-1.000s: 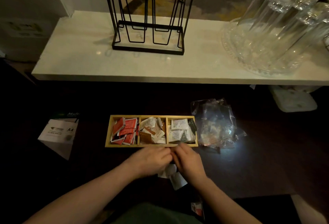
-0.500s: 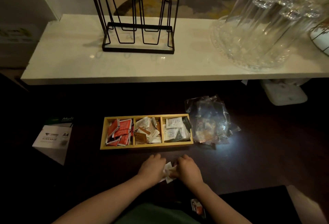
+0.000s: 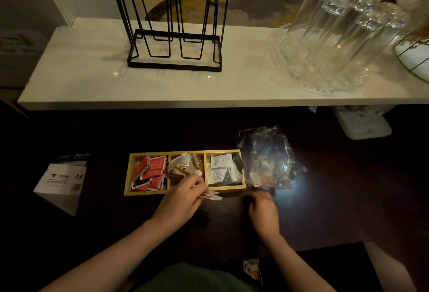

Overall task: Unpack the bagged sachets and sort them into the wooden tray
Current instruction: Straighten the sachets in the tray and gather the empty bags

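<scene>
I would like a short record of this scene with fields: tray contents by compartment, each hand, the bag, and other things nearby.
tray: wooden tray, three compartments
left compartment: red sachets
middle compartment: white and brown sachets
right compartment: white printed sachets
left hand: holds white sachets at the tray's near edge
right hand: on the dark table, contents unclear
plastic bag: crumpled, right of tray
nearby: A4 paper box at left; wire rack and glasses on the white shelf
</scene>
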Demonstrator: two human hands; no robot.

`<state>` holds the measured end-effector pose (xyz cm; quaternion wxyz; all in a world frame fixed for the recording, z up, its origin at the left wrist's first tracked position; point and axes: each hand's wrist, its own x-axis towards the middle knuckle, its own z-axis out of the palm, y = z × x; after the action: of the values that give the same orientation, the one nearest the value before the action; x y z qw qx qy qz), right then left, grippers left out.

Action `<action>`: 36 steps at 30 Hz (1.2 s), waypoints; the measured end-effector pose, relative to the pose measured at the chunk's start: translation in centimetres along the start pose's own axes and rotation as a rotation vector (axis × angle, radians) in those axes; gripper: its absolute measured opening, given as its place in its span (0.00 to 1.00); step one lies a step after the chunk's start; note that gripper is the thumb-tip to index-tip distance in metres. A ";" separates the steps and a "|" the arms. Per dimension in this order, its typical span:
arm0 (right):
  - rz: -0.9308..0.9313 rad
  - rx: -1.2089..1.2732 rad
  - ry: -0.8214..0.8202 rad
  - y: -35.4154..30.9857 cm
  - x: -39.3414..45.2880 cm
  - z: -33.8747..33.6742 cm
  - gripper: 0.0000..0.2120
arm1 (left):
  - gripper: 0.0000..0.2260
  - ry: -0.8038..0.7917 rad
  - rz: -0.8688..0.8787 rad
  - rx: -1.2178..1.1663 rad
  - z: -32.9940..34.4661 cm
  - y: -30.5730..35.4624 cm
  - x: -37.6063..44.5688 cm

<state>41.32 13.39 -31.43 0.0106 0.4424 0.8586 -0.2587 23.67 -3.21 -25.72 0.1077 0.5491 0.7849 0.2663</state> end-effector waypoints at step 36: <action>-0.129 -0.489 0.005 -1.0 7.2 -1.1 0.15 | 0.27 -0.159 -0.137 0.226 0.8 -6.1 2.0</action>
<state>36.41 18.88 -31.82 0.0985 0.3716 0.9222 -0.0423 18.38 -2.71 -29.41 0.1250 0.5221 0.8345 0.1239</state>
